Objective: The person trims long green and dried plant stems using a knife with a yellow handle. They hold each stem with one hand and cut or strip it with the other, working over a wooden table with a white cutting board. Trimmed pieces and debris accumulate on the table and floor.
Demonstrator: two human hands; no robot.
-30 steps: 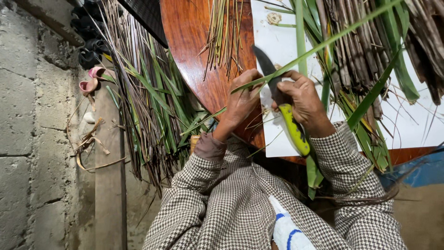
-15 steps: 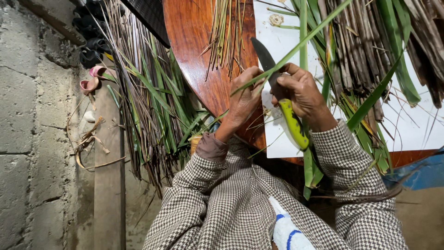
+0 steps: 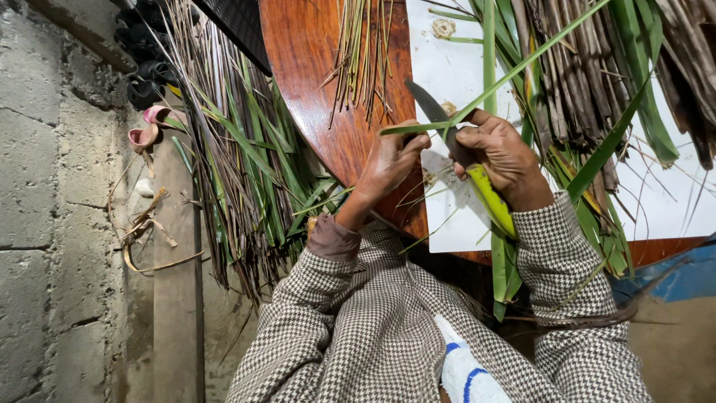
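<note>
Bare polished wood of the round table (image 3: 313,89) is lying open just left of the left hand (image 3: 388,163), bounded by dry stalks (image 3: 362,52) above. Right of the right hand (image 3: 501,157), heaped green and brown leaves (image 3: 597,97) are crowding the white sheet (image 3: 447,67), leaving only its far right part bare.

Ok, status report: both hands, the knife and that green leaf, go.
Left hand pinching green leaf strip. Right hand gripping yellow-handled knife, blade against the strip. Dry leaf bundle crowding the white board.
</note>
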